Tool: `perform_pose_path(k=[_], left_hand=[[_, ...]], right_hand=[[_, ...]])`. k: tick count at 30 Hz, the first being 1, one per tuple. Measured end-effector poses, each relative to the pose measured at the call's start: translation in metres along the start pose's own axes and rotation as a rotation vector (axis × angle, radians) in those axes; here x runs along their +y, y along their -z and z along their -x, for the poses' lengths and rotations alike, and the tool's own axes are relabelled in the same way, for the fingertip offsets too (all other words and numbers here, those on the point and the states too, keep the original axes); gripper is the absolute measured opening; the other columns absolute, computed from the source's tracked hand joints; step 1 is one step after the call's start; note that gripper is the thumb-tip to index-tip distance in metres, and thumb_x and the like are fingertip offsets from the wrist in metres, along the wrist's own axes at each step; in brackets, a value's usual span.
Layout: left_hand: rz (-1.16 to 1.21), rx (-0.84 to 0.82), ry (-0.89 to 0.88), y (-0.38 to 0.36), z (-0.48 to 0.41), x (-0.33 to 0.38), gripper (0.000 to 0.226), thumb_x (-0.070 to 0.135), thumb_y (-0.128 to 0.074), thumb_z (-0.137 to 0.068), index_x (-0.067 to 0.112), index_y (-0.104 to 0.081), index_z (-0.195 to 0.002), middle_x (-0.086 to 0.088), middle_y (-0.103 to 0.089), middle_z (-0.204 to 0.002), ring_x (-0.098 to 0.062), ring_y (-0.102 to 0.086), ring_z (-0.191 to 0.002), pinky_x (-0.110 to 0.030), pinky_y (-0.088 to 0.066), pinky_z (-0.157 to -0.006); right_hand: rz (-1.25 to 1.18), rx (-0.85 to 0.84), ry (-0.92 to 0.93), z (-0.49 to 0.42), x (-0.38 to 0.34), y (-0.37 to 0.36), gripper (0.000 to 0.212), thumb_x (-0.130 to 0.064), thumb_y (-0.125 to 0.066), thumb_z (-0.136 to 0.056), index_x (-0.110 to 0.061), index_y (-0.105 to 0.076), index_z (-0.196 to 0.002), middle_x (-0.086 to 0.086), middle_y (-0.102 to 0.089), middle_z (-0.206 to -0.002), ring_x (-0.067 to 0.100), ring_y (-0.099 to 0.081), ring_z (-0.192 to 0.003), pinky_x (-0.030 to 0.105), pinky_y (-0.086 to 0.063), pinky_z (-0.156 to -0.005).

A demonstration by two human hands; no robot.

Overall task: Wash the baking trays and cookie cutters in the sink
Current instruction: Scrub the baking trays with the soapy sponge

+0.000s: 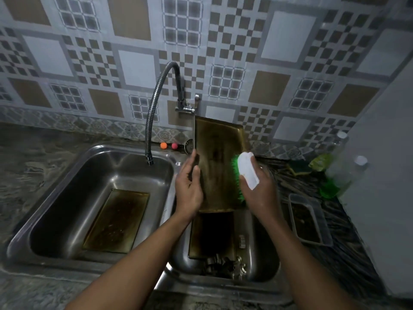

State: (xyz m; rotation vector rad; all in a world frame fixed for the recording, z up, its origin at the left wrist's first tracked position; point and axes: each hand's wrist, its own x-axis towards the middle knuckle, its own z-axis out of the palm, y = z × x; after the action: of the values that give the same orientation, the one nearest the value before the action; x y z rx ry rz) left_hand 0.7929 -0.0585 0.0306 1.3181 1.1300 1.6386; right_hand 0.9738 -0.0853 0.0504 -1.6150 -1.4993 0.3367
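A stained, brownish baking tray [218, 153] stands on end above the right sink basin [263, 262]. My left hand [188, 186] holds its left edge, thumb on the face. My right hand [260, 191] grips a white scrub brush [247, 170] whose green bristles touch the tray's right side. A second tray [117, 221] lies flat in the left basin [67, 198]. A third tray [211, 233] lies in the right basin below the held one. Several metal cookie cutters [225, 265] are heaped at that basin's near end.
A flexible chrome faucet [154, 113] arches over the left basin; no water shows. On the right counter lie a small rectangular tin [309, 220], a green soap bottle [330, 173] and a sponge [299, 167]. Two small balls [168, 145] rest behind the sink.
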Motion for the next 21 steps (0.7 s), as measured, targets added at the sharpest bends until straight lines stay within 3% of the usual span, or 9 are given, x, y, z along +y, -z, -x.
perform_pose_path(k=[2,4,6,9,12,17,21], left_hand=[[-0.046,-0.039,-0.03,-0.005,0.006,0.0,0.043,0.012,-0.046,-0.103,0.024,-0.045,-0.143,0.01,-0.05,-0.143,0.003,-0.042,-0.134,-0.025,-0.035,-0.114],[-0.027,-0.058,-0.036,-0.011,0.008,0.0,0.042,0.013,-0.046,-0.102,0.022,-0.046,-0.143,0.004,-0.051,-0.145,-0.005,-0.044,-0.136,-0.034,-0.037,-0.115],[-0.018,-0.05,-0.012,-0.012,0.007,-0.002,0.042,0.016,-0.046,-0.102,0.022,-0.047,-0.143,0.002,-0.052,-0.145,-0.01,-0.046,-0.136,-0.042,-0.038,-0.115],[-0.002,-0.005,0.046,-0.006,0.004,-0.006,0.042,0.014,-0.045,-0.101,0.03,-0.047,-0.14,0.005,-0.052,-0.145,-0.007,-0.046,-0.136,-0.043,-0.036,-0.116],[0.002,-0.012,0.068,-0.002,0.007,-0.005,0.042,0.019,-0.045,-0.1,0.034,-0.048,-0.14,0.008,-0.052,-0.144,-0.004,-0.046,-0.135,-0.04,-0.036,-0.116],[0.012,-0.1,0.078,-0.015,0.02,0.002,0.045,0.023,-0.046,-0.099,0.026,-0.05,-0.143,0.008,-0.052,-0.144,-0.005,-0.045,-0.135,-0.04,-0.037,-0.115],[0.017,-0.101,0.079,-0.014,0.014,0.005,0.043,0.011,-0.046,-0.101,0.025,-0.05,-0.142,0.008,-0.055,-0.141,-0.004,-0.048,-0.133,-0.036,-0.038,-0.114]], right_hand=[[0.013,0.036,-0.053,-0.016,-0.006,0.0,0.066,-0.03,-0.065,-0.092,-0.027,-0.036,-0.151,0.009,-0.052,-0.133,0.026,-0.051,-0.122,0.031,-0.045,-0.093],[0.0,0.035,-0.054,-0.028,-0.023,-0.005,0.066,-0.029,-0.065,-0.092,-0.026,-0.036,-0.151,0.009,-0.051,-0.137,0.025,-0.051,-0.123,0.025,-0.04,-0.09],[-0.024,-0.04,0.055,-0.028,-0.037,-0.014,0.067,-0.03,-0.067,-0.09,-0.028,-0.037,-0.15,0.01,-0.054,-0.131,0.023,-0.054,-0.118,0.027,-0.044,-0.091],[0.019,-0.156,0.2,-0.018,-0.032,-0.018,0.068,-0.033,-0.067,-0.088,-0.03,-0.038,-0.149,0.004,-0.054,-0.117,0.019,-0.055,-0.106,0.033,-0.049,-0.087],[0.043,-0.089,0.099,-0.031,-0.018,-0.004,0.066,-0.031,-0.067,-0.089,-0.03,-0.038,-0.149,0.006,-0.054,-0.124,0.02,-0.054,-0.109,0.027,-0.043,-0.081],[-0.013,0.042,-0.117,-0.075,-0.023,0.0,0.067,-0.027,-0.065,-0.092,-0.022,-0.035,-0.151,0.012,-0.051,-0.137,0.028,-0.051,-0.121,0.027,-0.042,-0.086],[-0.034,-0.04,0.052,-0.068,-0.052,-0.023,0.07,-0.027,-0.068,-0.088,-0.023,-0.037,-0.15,0.01,-0.054,-0.129,0.025,-0.051,-0.118,0.031,-0.044,-0.094]])
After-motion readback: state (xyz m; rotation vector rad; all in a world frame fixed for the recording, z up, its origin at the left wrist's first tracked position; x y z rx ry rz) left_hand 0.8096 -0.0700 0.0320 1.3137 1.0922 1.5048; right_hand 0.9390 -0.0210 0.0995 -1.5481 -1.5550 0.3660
